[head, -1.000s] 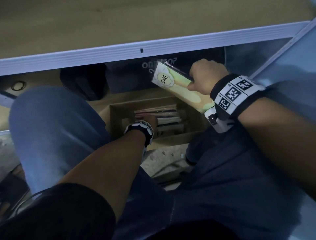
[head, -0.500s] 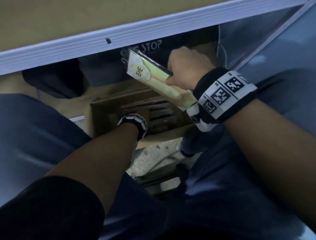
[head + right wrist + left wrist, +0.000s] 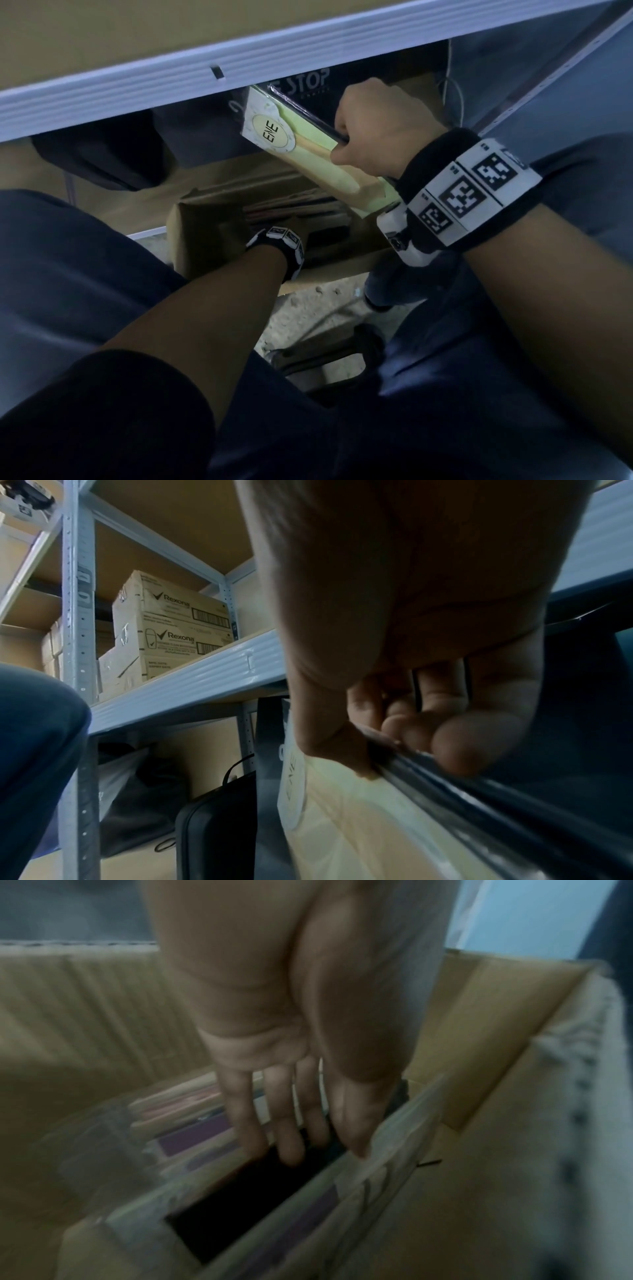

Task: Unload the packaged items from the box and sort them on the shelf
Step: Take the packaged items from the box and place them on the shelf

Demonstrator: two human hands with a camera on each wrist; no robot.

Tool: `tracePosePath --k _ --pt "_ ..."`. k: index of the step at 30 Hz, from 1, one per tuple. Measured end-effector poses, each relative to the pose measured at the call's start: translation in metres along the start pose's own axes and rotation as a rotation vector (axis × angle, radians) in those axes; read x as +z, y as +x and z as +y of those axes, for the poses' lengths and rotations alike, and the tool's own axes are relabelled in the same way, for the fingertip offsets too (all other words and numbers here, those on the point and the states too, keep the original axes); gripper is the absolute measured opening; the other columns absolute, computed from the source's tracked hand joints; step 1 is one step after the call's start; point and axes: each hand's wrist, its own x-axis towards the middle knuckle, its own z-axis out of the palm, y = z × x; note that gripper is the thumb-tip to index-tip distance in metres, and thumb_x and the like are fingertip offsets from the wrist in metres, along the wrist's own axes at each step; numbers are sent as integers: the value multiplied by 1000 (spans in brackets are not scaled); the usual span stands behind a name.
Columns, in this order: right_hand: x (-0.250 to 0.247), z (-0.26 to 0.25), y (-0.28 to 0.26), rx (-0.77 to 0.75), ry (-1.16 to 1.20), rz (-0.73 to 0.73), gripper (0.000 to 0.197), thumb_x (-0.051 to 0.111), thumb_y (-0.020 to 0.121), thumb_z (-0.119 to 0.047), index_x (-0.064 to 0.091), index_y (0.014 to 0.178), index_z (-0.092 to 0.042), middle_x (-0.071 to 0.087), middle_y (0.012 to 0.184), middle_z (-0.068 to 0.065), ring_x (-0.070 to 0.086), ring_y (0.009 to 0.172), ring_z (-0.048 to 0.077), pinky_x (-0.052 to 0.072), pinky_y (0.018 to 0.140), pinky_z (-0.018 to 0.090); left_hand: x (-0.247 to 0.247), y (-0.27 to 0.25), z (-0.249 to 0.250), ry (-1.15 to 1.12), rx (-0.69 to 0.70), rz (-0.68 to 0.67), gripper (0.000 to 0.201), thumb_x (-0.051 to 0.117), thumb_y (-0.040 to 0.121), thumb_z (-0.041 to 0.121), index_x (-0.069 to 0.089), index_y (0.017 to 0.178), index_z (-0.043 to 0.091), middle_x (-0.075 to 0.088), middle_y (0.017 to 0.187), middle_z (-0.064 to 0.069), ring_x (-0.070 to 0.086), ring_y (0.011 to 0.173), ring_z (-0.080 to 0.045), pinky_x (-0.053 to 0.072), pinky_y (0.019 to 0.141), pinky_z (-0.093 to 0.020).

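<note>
An open cardboard box (image 3: 205, 236) stands on the floor between my knees, with several flat packaged items (image 3: 192, 1123) on edge inside. My left hand (image 3: 301, 1123) reaches down into it, fingers straight, tips among the packs beside a dark gap; in the head view the hand (image 3: 298, 228) is mostly hidden behind its wristband. My right hand (image 3: 380, 133) grips a small stack of flat packs above the box: a pale green pack (image 3: 308, 150) labelled "ENE" and a dark one behind it (image 3: 479, 791), thumb on one face and fingers curled over the other.
A grey metal shelf beam (image 3: 239, 65) runs across just above the packs. Rexona cartons (image 3: 164, 626) sit on the shelf. A dark "ONE STOP" bag (image 3: 308, 82) and a black case (image 3: 215, 831) stand under the shelf behind the box. My knees flank the box.
The view has shifted, so the box and hands sit further left. My right hand has carried the green pack slightly up towards the shelf beam. The left hand stays in the box.
</note>
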Motion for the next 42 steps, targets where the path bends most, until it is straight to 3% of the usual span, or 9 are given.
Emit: tracePosePath --k 2,7,10,13,19,24,28,33,42 --pt "1 0 1 2 -3 -12 38 67 81 -26 38 59 -19 41 64 -3 48 65 23 38 64 32 -4 -13 5 36 5 46 41 45 97 18 48 136 6 48 140 -15 47 128 -34 44 101 -39" --pt "2 -1 3 -3 -13 -29 37 67 81 -26 39 59 -18 42 64 -1 49 65 25 39 64 32 -6 -29 2 -35 27 26 79 58 90 15 9 152 11 10 160 -9 16 146 -31 29 112 -49" --pt "3 -1 4 -3 0 -38 37 68 81 -25 40 58 -18 42 64 -1 49 65 24 39 64 32 -8 -30 3 30 60 29 71 49 96 13 7 153 10 8 160 -7 12 147 -29 24 113 -43" --pt "4 0 5 -2 -17 -35 36 68 81 -25 40 59 -17 42 65 -2 50 67 25 39 64 32 -5 -25 3 62 67 23 63 43 98 9 12 152 7 16 158 -8 18 146 -27 21 115 -35" --pt "1 2 0 -6 -60 -15 28 69 80 -29 47 68 -16 46 74 2 51 72 27 40 65 33 -24 -55 0 71 94 99 55 63 82 11 48 134 2 51 136 -15 52 120 -36 51 89 -52" --pt "-2 9 -17 35 -84 3 22 69 79 -32 55 73 -16 47 68 -1 53 72 26 42 67 33 -43 -69 0 23 32 139 22 80 63 23 62 77 21 70 95 -3 61 70 -25 59 71 -41" --pt "-10 19 -35 61 -84 20 23 71 79 -33 57 69 -17 51 67 -2 57 72 24 44 67 33 -58 -100 6 -159 81 232 16 59 87 10 64 102 8 67 106 -9 64 91 -26 49 77 -30" --pt "-30 23 -57 85 -86 83 21 70 79 -34 60 71 -17 62 82 5 60 77 27 50 71 36 -81 -136 7 -327 111 367 11 67 81 6 64 90 2 67 95 -12 64 94 -29 48 80 -32" --pt "-89 11 -89 73 -82 220 30 71 75 -24 56 50 -14 52 58 5 51 58 24 40 60 29 -108 -214 -16 -423 218 669 9 69 79 8 66 87 10 59 77 5 55 72 -10 40 65 -19"
